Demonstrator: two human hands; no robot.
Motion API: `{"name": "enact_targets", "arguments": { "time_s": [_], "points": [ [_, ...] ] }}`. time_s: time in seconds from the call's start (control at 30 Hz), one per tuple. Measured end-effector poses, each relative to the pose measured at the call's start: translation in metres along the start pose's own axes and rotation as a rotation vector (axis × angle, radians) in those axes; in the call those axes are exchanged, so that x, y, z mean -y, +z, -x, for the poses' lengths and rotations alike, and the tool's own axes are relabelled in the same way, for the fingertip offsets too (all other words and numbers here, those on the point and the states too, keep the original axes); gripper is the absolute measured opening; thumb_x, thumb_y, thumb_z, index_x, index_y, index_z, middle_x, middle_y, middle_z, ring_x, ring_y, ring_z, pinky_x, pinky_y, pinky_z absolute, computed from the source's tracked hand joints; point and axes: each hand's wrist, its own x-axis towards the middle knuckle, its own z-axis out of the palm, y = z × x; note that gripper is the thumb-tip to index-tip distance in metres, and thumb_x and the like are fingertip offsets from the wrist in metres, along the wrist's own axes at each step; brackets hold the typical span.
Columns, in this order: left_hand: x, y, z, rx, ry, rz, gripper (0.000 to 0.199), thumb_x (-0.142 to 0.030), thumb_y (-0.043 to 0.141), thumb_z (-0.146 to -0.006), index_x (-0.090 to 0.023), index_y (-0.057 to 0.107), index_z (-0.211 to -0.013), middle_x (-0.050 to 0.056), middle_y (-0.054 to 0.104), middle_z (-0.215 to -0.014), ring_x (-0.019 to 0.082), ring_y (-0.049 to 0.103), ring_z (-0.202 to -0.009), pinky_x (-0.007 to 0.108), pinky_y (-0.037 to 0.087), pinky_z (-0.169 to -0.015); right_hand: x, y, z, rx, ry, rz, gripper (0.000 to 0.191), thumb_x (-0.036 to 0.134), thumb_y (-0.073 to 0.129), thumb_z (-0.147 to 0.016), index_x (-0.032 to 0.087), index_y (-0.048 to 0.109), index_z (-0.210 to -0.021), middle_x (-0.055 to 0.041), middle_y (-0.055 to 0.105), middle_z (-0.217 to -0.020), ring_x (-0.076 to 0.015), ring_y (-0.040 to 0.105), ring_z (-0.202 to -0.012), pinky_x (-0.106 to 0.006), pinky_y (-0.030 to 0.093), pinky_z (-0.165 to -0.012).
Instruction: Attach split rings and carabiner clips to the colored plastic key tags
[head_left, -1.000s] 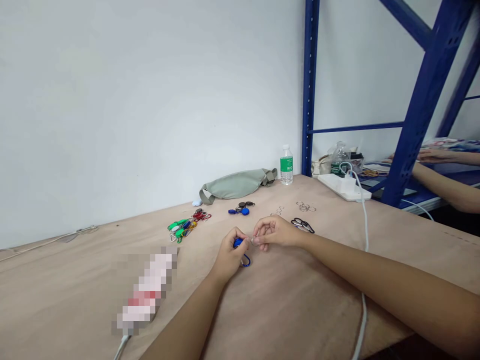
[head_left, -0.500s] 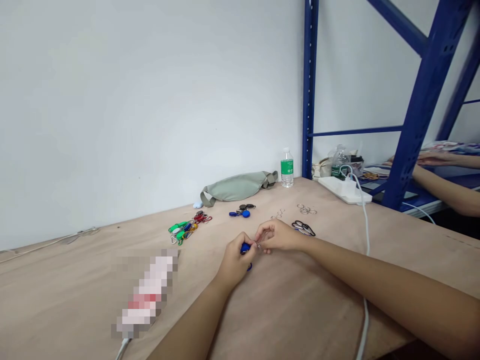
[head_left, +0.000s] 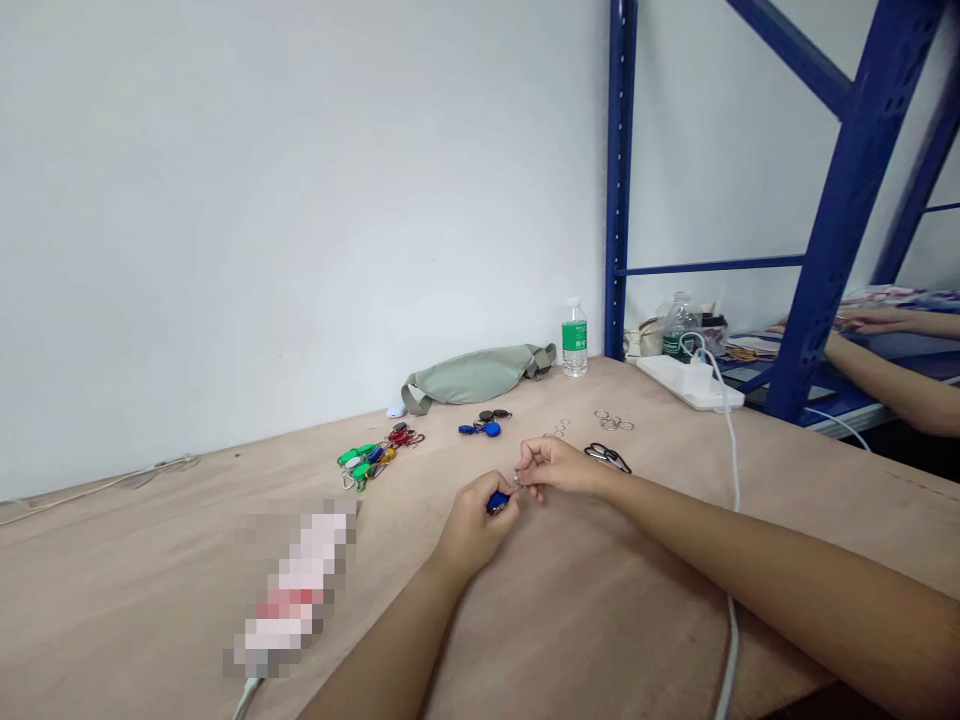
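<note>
My left hand (head_left: 476, 525) has its fingers (head_left: 480, 490) curled shut on a blue plastic key tag (head_left: 496, 503), long axis slanting up-right toward my right hand (head_left: 559, 468), whose fingers (head_left: 529, 467) pinch a small silver metal ring (head_left: 517, 480), over the tan wooden surface (head_left: 600, 620).

The only camera, worn on the head, looks forward and down from close above the left hand (head_left: 476, 525) and right hand (head_left: 559, 468), across a wooden table (head_left: 187, 570) toward a white wall (head_left: 300, 200) and a blue shelf rack (head_left: 851, 200).
</note>
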Motion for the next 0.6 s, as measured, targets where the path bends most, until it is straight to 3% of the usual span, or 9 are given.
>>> {"name": "enact_targets", "arguments": {
  "time_s": [0.13, 0.3, 0.43, 0.6],
  "points": [
    [-0.003, 0.006, 0.001, 0.067, 0.013, -0.040, 0.008, -0.016, 0.045, -0.069, -0.017, 0.048, -0.062, -0.002, 0.052, -0.063, 0.009, 0.046, -0.060, 0.020, 0.034, -0.059, 0.012, -0.014, 0.001, -0.146, -0.040, -0.012, 0.027, 0.031, 0.067, -0.056, 0.016, 0.046, -0.062, 0.0025, 0.057, -0.056, -0.0078, 0.052, -0.047, -0.021, 0.042, -0.048],
    [0.001, 0.006, -0.004, -0.058, -0.153, 0.199, 0.006, -0.022, 0.045, -0.071, -0.018, 0.047, -0.067, -0.002, 0.053, -0.065, 0.010, 0.047, -0.063, 0.021, 0.035, -0.060, 0.018, -0.069, 0.000, -0.577, -0.204, 0.746, 0.008, 0.023, 0.061, -0.060, 0.015, 0.061, -0.060, -0.0035, 0.064, -0.065, -0.0158, 0.059, -0.064, -0.026, 0.044, -0.061],
    [0.014, -0.001, -0.010, -0.217, -0.325, 0.552, 0.013, -0.020, 0.036, -0.070, -0.017, 0.048, -0.066, -0.002, 0.049, -0.058, 0.009, 0.045, -0.057, 0.019, 0.033, -0.054, 0.009, -0.113, 0.000, -0.710, -0.059, 1.111, 0.011, 0.016, 0.056, -0.062, 0.016, 0.067, -0.064, -0.0055, 0.067, -0.070, -0.0185, 0.060, -0.071, -0.026, 0.044, -0.067],
    [0.026, -0.004, -0.012, -0.302, -0.392, 0.864, 0.015, -0.020, 0.035, -0.067, -0.016, 0.050, -0.068, 0.000, 0.051, -0.060, 0.008, 0.040, -0.050, 0.018, 0.029, -0.045, -0.012, -0.141, 0.004, -0.754, 0.162, 1.249, 0.015, 0.010, 0.056, -0.060, 0.014, 0.068, -0.066, -0.0107, 0.066, -0.074, -0.0218, 0.060, -0.076, -0.028, 0.043, -0.067]
  ]
}}
